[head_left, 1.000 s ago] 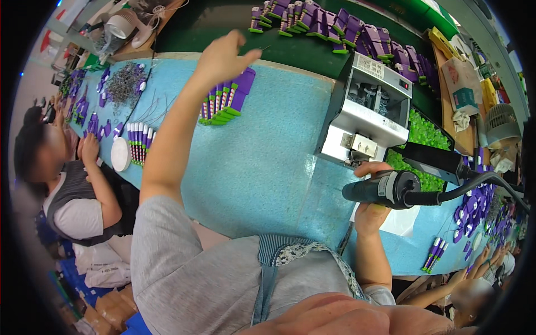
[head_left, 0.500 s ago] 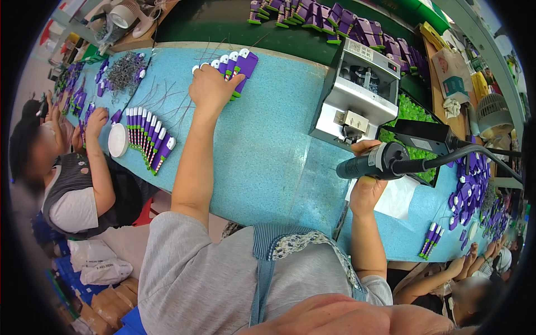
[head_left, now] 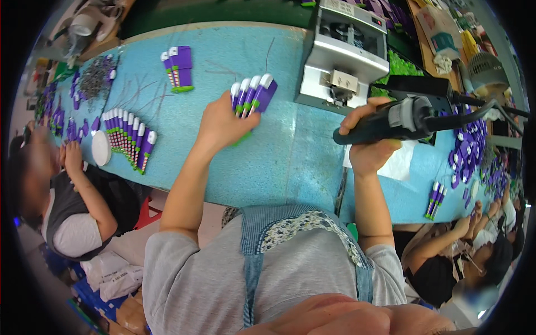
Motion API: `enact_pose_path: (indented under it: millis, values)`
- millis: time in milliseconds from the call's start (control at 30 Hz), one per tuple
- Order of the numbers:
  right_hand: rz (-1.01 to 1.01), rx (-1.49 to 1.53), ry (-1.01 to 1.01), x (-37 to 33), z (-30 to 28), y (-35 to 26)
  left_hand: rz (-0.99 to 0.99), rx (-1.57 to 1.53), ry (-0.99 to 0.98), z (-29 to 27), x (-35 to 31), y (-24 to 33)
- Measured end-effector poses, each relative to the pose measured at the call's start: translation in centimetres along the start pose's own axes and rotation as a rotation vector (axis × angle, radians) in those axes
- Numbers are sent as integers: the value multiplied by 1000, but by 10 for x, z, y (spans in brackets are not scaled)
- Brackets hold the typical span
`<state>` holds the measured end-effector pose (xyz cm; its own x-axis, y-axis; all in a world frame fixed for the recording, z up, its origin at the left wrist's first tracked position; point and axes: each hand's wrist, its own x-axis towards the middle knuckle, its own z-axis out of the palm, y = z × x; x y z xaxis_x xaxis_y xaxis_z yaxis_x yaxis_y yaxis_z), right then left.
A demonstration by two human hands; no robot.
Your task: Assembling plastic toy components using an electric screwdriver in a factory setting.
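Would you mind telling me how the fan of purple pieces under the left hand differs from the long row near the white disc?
The fan under the left hand is small, about five purple pieces; the long row holds many more. The hand rests on the fan's green ends, while the row lies untouched beside the white disc. The fan sits mid-table, the row near the front edge. Both lie fanned on the blue table, purple with white tips and green ends.

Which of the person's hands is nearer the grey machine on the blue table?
The right. The right hand, gripping a black power tool, sits just in front of the grey machine. The left hand rests on a bundle of purple pieces, farther left.
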<state>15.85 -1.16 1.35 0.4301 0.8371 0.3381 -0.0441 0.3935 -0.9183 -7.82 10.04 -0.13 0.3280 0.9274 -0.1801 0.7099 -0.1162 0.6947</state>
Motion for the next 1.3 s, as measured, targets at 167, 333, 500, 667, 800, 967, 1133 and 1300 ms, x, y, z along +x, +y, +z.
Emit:
enact_pose_path:
  millis: [167,333,500,667,800,967,1133,1300]
  values:
    - [-176,341,-62,44,8,-37,-263,-814,-425,20,-52,6]
    - [-300,326,-144,78,25,-34,-350,-1009,-598,43,-68,25]
    - [-251,377,-155,72,29,-23,-365,-1070,-729,55,-64,31]
    - [-158,424,-230,46,29,-43,-377,-1096,-747,53,-57,42]
    - [-168,334,-270,33,29,-51,-355,-1117,-764,58,-57,43]
    - [-164,274,-269,29,22,-42,-380,-1134,-773,59,-57,45]
    - [-195,274,-273,29,18,-33,-412,-1139,-796,61,-54,48]
    - [-154,325,-299,42,21,-32,-395,-1108,-766,62,-51,49]
